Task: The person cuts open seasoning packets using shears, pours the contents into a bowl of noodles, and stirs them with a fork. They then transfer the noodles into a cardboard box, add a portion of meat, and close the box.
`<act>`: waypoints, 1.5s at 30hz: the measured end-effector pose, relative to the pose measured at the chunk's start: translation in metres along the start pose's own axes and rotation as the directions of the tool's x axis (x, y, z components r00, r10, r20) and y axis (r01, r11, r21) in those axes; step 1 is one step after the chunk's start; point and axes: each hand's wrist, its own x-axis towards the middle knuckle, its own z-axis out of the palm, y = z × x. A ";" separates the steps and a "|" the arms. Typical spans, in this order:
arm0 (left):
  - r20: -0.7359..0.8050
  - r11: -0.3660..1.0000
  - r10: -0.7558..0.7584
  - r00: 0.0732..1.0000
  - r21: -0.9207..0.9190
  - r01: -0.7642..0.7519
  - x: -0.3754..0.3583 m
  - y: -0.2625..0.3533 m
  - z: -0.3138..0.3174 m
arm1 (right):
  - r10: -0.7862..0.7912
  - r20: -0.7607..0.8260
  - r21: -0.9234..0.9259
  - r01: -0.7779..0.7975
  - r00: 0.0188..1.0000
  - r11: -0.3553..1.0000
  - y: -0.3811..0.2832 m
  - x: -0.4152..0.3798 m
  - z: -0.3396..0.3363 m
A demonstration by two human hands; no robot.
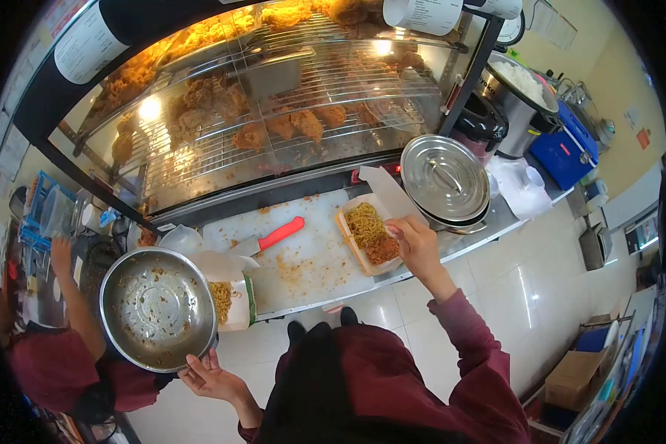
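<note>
My left hand (209, 379) grips the lower rim of a round steel bowl (157, 307), tilted so its inside shows scattered food scraps. My right hand (419, 248) is pinched at the right side of an open takeaway box (351, 248); what its fingertips hold, if anything, is hidden. Inside that box are noodles (365, 224) and a piece of fried chicken (382, 250). Partly behind the bowl, a second open box (238, 311) contains noodles. A red-handled knife (277, 235) lies on the white cutting board (303, 274), among crumbs.
A lit glass cabinet of fried chicken (300, 124) stands behind the board. To the right are a steel lid (445, 177), a rice cooker (512, 92) and a blue box (572, 144). A co-worker's arm (78, 296) is at the left. The counter's front edge runs before me.
</note>
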 end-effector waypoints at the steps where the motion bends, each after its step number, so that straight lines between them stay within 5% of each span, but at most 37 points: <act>1: -0.003 1.000 -0.006 1.000 0.012 0.006 -0.001 0.001 0.001 | 0.056 -0.072 0.026 -0.054 0.996 0.998 -0.003 -0.004 -0.001; 3: -0.002 1.000 -0.015 1.000 0.021 0.015 -0.005 0.006 0.005 | 0.171 -0.208 0.088 -0.156 0.963 0.984 -0.011 -0.014 -0.003; 6: -0.011 1.000 0.017 1.000 -0.003 -0.017 -0.011 0.006 0.011 | 0.552 -0.249 0.236 -0.503 0.796 0.831 -0.023 -0.049 0.003; 8: -0.026 0.999 0.033 0.999 0.000 -0.033 -0.012 0.004 0.011 | 0.668 -0.208 0.433 -0.545 0.715 0.718 -0.017 -0.068 0.028; 10: -0.041 0.999 0.025 0.999 0.029 -0.024 -0.014 0.003 0.008 | 0.812 -0.095 0.684 -0.555 0.576 0.474 -0.011 -0.076 0.054; 13: -0.028 0.999 0.038 0.999 0.020 -0.037 -0.018 0.010 0.011 | 0.945 0.057 0.931 -0.360 0.323 0.067 -0.013 -0.062 0.063; 16: 0.008 0.997 0.075 0.997 0.012 -0.075 -0.018 0.008 0.009 | 0.949 0.173 0.952 -0.291 0.264 -0.093 -0.023 -0.045 0.049; 19: 0.031 0.997 0.078 0.997 -0.003 -0.077 -0.022 0.009 0.011 | 0.915 0.115 0.973 -0.230 0.387 -0.025 -0.032 -0.021 0.020; 25: 0.094 0.999 0.029 0.995 -0.032 -0.026 -0.051 0.030 0.039 | 0.791 -0.130 0.896 -0.271 0.597 0.352 -0.039 0.008 -0.020; 28: 0.205 0.999 0.027 0.978 -0.039 -0.019 -0.054 0.020 0.035 | 0.633 -0.211 0.626 -0.394 0.745 0.673 -0.023 -0.003 -0.001; 30: 0.306 0.999 -0.019 0.952 -0.041 0.033 -0.060 0.023 0.039 | 0.239 -0.145 0.168 -0.214 0.960 0.962 -0.004 -0.005 0.000; 31: 0.358 0.998 -0.042 0.933 -0.034 0.059 -0.062 0.028 0.042 | 0.050 -0.031 -0.062 -0.052 0.998 0.997 0.000 -0.006 -0.001; 37: 0.449 0.986 -0.165 0.878 0.067 0.152 -0.077 0.029 0.058 | 0.125 -0.161 -0.116 -0.145 0.979 0.983 0.003 -0.021 0.016; 40: 0.534 0.977 -0.180 0.826 0.192 0.089 -0.081 0.024 0.064 | 0.111 -0.112 0.085 -0.102 0.988 0.991 0.007 -0.040 0.041; 45: 0.571 0.959 -0.215 0.792 0.277 0.060 -0.085 0.011 0.073 | 0.207 -0.220 0.101 -0.189 0.953 0.977 -0.001 -0.044 0.033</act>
